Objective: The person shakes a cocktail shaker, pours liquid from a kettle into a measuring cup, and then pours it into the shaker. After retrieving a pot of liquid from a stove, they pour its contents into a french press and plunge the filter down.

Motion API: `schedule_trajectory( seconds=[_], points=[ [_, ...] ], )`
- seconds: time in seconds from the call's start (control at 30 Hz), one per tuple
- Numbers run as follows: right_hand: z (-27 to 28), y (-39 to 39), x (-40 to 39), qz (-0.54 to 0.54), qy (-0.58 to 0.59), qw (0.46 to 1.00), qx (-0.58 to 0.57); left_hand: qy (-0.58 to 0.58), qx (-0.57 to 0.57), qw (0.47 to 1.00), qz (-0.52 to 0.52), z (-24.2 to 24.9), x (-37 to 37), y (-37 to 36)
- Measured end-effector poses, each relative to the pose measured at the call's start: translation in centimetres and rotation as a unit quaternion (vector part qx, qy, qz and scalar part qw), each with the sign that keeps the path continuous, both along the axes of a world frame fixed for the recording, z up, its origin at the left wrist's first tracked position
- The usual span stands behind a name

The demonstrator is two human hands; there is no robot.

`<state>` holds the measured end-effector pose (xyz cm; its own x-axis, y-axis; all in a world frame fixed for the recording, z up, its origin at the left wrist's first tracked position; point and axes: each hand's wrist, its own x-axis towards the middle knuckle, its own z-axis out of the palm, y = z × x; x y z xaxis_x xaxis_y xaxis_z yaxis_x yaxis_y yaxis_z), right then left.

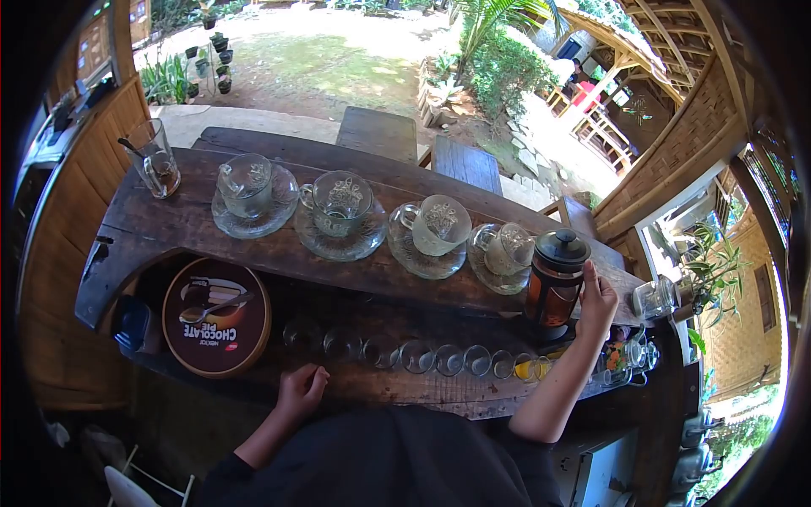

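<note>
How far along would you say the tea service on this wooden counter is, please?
Done: four glass cups sit on saucers in a row on the counter, and the press pot holds dark brew. In hand: the right hand is on the pot, while the left hand rests on the lower shelf by the small glasses. Left: the cups look empty, with nothing poured yet.

A dark plank counter [169, 224] stands in an open wooden shelter, with a lower shelf [380, 384] beneath its near edge. Past it lie two benches [378, 133], a sunlit lawn [329, 63], potted plants [215, 59] and a palm [494, 21]. Woven bamboo walls [684, 144] rise at right, beside a thatched hut [629, 59].
</note>
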<state>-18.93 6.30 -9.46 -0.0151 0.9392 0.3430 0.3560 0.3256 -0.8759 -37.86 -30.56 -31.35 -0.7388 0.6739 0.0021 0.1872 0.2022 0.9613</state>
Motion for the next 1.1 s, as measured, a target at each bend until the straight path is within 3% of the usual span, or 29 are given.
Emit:
schedule_trajectory(
  seconds=[1.1],
  points=[
    [-0.16,0.23,0.21,0.007,-0.006,1.000,-0.003,-0.006,0.009,1.000,0.003,-0.36,0.04,-0.07]
  ],
)
